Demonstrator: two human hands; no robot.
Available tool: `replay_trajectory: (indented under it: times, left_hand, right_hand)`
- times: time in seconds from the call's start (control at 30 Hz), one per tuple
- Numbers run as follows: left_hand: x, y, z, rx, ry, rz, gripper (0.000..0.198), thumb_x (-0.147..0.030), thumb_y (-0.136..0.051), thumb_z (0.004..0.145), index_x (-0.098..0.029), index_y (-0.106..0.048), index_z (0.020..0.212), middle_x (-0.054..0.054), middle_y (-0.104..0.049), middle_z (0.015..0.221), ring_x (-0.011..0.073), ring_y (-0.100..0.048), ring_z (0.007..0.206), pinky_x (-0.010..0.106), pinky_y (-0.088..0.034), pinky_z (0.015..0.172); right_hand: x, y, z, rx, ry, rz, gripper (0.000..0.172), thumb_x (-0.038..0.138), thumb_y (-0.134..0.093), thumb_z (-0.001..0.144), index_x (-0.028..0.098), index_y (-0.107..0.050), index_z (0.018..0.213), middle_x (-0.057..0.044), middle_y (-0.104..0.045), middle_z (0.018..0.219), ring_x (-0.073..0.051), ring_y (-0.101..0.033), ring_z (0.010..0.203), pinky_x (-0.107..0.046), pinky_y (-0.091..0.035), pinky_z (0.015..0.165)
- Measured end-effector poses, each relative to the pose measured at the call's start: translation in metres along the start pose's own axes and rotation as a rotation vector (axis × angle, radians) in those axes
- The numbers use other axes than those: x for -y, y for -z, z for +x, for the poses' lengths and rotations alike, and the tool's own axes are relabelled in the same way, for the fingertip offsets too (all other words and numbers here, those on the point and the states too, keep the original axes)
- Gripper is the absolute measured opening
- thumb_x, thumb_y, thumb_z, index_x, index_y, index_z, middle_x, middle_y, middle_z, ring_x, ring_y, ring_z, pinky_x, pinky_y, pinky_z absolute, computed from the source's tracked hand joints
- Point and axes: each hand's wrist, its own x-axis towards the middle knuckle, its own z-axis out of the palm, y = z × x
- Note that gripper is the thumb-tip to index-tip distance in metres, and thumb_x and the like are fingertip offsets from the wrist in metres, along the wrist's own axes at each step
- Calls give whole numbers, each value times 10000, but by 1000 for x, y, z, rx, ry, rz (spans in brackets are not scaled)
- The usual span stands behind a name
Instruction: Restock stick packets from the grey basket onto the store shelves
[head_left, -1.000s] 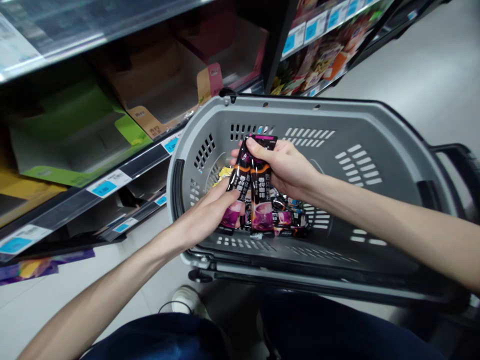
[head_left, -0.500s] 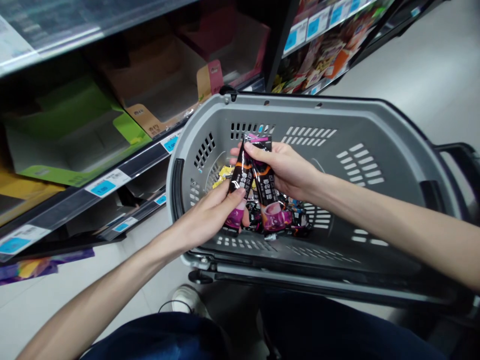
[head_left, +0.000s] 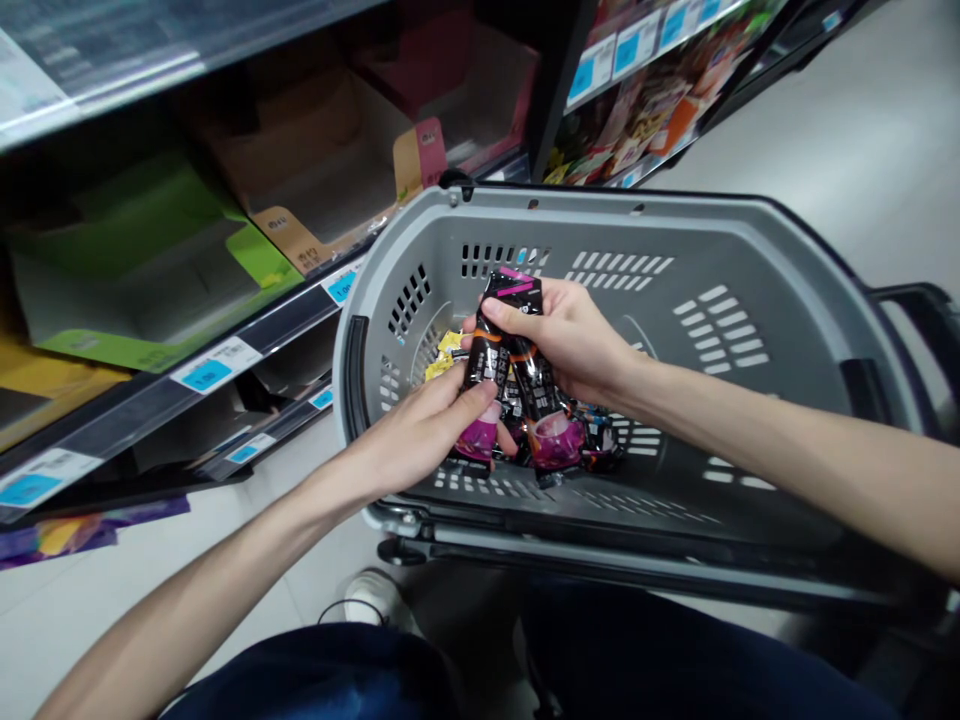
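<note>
Both the left hand (head_left: 420,435) and the right hand (head_left: 574,335) grasp slim, glossy black stick packets with purple ends (head_left: 517,375) over the grey plastic basket (head_left: 750,250).

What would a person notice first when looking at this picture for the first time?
At the centre, the left hand and right hand hold two black-and-purple packets inside a grey basket, with more packets lying beneath them. To the left, store shelves carry a green carton and blue price tags.

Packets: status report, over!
Right hand grips two packets up top. Left hand pinches one lower down. Above basket, loose packets beneath.
</note>
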Motion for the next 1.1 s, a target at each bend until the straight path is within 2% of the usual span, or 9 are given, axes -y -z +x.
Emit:
replay_trajectory:
  times: [0.17, 0.33, 0.4, 0.63, 0.83, 0.9, 0.97, 1.03, 1.1]
  left_hand:
    - [3, 2, 2, 2, -13, -16, 373, -553, -433, 994, -226, -580, 1099, 44, -742, 1009, 215, -680, 782, 399, -521, 838]
    - [5, 5, 5, -108, -110, 132, 382, -520, -442, 998, -249, -605, 1212, 47, -668, 1235, 262, -590, 1153, 442, -395, 1095]
    - [5, 5, 5, -114, -107, 157, 385, -528, -440, 996, -254, -610, 1206, 47, -660, 1237, 274, -565, 1194, 452, -374, 1116]
    - [2, 2, 3, 25, -54, -9, 358, -526, -382, 1014, -229, -572, 1074, 36, -703, 945, 208, -659, 772, 399, -524, 829]
    - [2, 2, 3, 15, -63, 6, 342, -511, -406, 1013, -206, -555, 967, 26, -678, 904, 187, -651, 736, 380, -521, 803]
    - [4, 3, 3, -9, -71, 43, 354, -510, -398, 1017, -207, -576, 990, 37, -691, 948, 207, -663, 826, 411, -514, 883]
    - [6, 4, 4, -80, -96, 97, 339, -493, -417, 1017, -217, -603, 1084, 56, -693, 1117, 241, -643, 1057, 446, -454, 1034]
    - [8, 4, 5, -143, -137, 121, 338, -459, -446, 1016, -239, -591, 1228, 57, -617, 1350, 256, -523, 1304, 453, -342, 1164]
    - [10, 4, 7, -182, -176, 83, 378, -434, -464, 1014, -263, -545, 1341, 43, -518, 1493, 259, -427, 1412, 452, -282, 1211]
  right_hand:
    - [2, -1, 1, -11, -12, 28, 196, 328, -809, 816, 188, -677, 857, -69, -747, 872, -217, -736, 790, -360, -647, 694]
    - [0, 1, 5, -33, -16, 71, 241, 419, -744, 880, 196, -653, 877, -68, -741, 840, -227, -742, 826, -350, -651, 687]
    - [0, 2, 6, -29, -16, 69, 244, 418, -749, 878, 195, -648, 882, -71, -741, 847, -226, -745, 811, -353, -652, 683]
    - [2, 2, 8, -3, -14, 55, 248, 392, -778, 856, 182, -655, 904, -84, -744, 841, -233, -747, 769, -380, -652, 672]
    - [2, 9, 18, -75, 68, 29, 318, 493, -753, 857, 187, -667, 878, -67, -731, 771, -228, -740, 769, -351, -642, 692]
    - [1, 14, 23, -138, 86, 35, 318, 502, -726, 877, 190, -667, 885, -60, -722, 753, -230, -739, 801, -348, -638, 717]
    - [0, 18, 27, -175, 88, 45, 306, 491, -708, 895, 189, -665, 919, -55, -718, 757, -231, -737, 832, -352, -634, 737]
    - [-2, 20, 28, -190, 73, 54, 311, 490, -697, 905, 188, -660, 962, -53, -719, 774, -229, -734, 845, -357, -631, 743]
    - [-3, 17, 25, -193, 59, 75, 332, 507, -694, 905, 189, -649, 990, -52, -720, 794, -225, -731, 844, -361, -629, 743]
